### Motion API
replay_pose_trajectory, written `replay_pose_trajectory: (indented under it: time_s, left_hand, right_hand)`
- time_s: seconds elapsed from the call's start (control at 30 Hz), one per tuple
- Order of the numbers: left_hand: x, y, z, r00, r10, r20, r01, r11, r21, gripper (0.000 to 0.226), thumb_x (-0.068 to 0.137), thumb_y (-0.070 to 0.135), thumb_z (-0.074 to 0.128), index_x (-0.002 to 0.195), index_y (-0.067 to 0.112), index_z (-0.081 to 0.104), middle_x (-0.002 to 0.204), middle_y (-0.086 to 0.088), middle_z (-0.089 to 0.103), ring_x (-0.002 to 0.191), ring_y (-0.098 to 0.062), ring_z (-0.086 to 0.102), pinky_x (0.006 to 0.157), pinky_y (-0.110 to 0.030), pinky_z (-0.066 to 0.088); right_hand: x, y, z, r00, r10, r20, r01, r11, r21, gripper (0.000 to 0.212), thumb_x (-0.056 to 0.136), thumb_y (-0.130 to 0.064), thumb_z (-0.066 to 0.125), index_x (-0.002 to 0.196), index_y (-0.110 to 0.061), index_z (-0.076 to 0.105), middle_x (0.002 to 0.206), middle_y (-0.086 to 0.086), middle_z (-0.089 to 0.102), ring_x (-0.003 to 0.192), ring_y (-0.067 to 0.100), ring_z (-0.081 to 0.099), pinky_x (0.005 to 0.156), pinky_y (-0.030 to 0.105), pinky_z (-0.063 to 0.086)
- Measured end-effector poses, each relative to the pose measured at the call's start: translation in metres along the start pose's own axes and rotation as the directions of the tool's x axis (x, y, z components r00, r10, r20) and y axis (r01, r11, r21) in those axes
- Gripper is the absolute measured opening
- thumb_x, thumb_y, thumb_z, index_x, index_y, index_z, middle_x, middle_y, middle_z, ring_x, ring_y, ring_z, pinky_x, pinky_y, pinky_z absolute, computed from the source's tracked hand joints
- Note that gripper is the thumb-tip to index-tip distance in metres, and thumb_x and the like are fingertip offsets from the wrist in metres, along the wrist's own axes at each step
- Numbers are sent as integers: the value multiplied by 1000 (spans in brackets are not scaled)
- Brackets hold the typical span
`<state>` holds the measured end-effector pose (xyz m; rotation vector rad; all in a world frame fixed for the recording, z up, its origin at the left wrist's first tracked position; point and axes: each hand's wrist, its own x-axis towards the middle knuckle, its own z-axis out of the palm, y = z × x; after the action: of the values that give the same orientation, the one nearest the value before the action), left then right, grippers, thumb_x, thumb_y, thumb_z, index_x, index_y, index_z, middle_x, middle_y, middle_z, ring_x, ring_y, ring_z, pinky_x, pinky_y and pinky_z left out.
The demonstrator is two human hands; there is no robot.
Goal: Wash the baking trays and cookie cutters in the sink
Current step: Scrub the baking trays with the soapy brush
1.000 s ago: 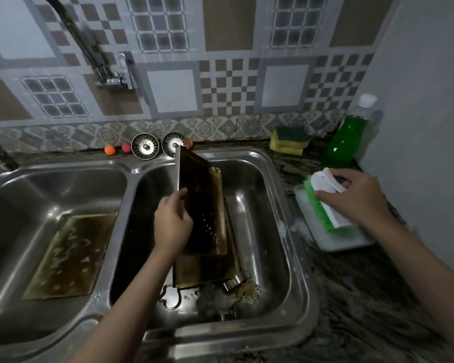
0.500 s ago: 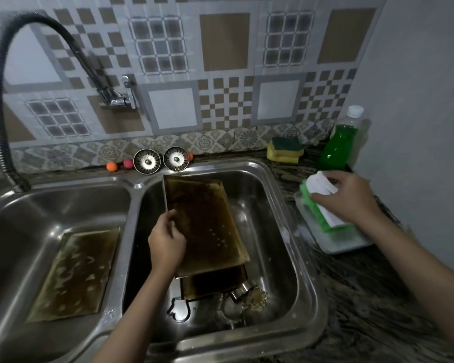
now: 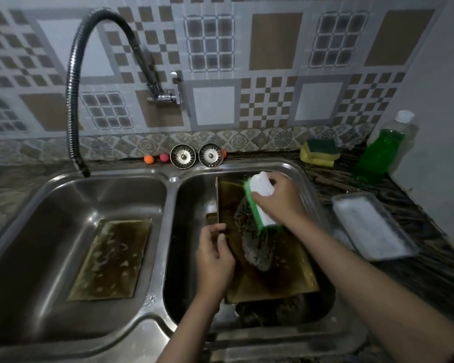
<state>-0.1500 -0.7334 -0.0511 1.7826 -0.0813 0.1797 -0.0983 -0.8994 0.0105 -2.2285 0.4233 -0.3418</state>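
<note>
Two hands work in the right sink basin (image 3: 303, 176): the left hand (image 3: 213, 254) grips the near left edge of a browned baking tray (image 3: 281, 273), while the right hand (image 3: 278, 200) clasps a green-bristled scrub brush (image 3: 257, 203) against it. Another tray (image 3: 113, 258) lies in the basin left of both hands.
</note>
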Motion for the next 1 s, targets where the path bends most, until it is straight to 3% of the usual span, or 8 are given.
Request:
replay_pose_trajectory:
  time_s: [0.13,0.3,0.47,0.53,0.63,0.7,0.87,1.0]
  left_hand:
    - [13,4,-17,995,-46,-90,41,998,-53,18,93,5,49,101,20,54,96,4,61,88,-1,60,72,-10,45]
    - [3,8,-19,997,-71,-27,68,994,-84,17,94,8,50,103,21,55,95,4,60,79,7,57,68,-8,45]
    - [16,4,-26,990,-71,-124,58,992,-108,26,93,5,50,94,31,52,93,-2,62,83,-6,59,70,-11,46]
    - [17,5,-34,992,-40,-123,27,994,-102,25,93,5,50,95,29,53,92,0,60,79,1,57,68,-9,44]
    - [10,14,-27,998,16,-62,-22,996,-86,17,93,3,50,99,19,55,90,6,59,77,9,56,67,-6,42]
    - [12,16,-21,997,17,-70,-25,993,-116,21,93,4,50,97,23,54,93,7,60,81,9,57,70,-5,42]
    - [36,14,-41,970,-34,-239,-11,983,-186,29,94,4,46,97,32,50,93,3,57,79,1,56,69,-8,43]
    - [28,20,-43,984,55,-168,-81,985,-151,22,95,6,47,106,24,52,98,4,59,85,4,57,72,-9,45]
  right_hand:
    - [-47,-28,27,950,-270,157,270,963,21,60,70,-26,79,125,-10,59,110,13,63,102,24,60,86,27,44]
    - [-1,-23,7,992,-101,81,114,977,-179,62,78,-34,71,128,-1,55,118,22,62,111,36,58,92,38,48]
    - [-66,-39,33,921,-296,255,322,944,-68,67,79,-35,71,138,-14,48,107,17,58,104,30,58,85,28,44]
    - [-48,-27,20,938,-242,247,281,950,-138,69,81,-37,69,140,-12,45,112,18,59,105,30,59,85,30,46]
    - [-11,-24,3,992,-94,88,108,979,-172,68,81,-34,69,138,-6,46,118,23,63,111,31,59,85,30,46]
    - [-16,-39,12,991,-124,56,130,984,-121,65,80,-35,70,135,-7,50,112,19,67,105,28,62,79,28,47]
    - [-80,-39,28,940,-277,199,287,958,-21,69,79,-39,71,138,-13,47,108,14,65,103,24,62,80,26,46]
    - [-25,-16,3,992,-115,46,119,989,-90,67,81,-33,71,139,-9,47,110,13,67,102,23,63,72,18,40]
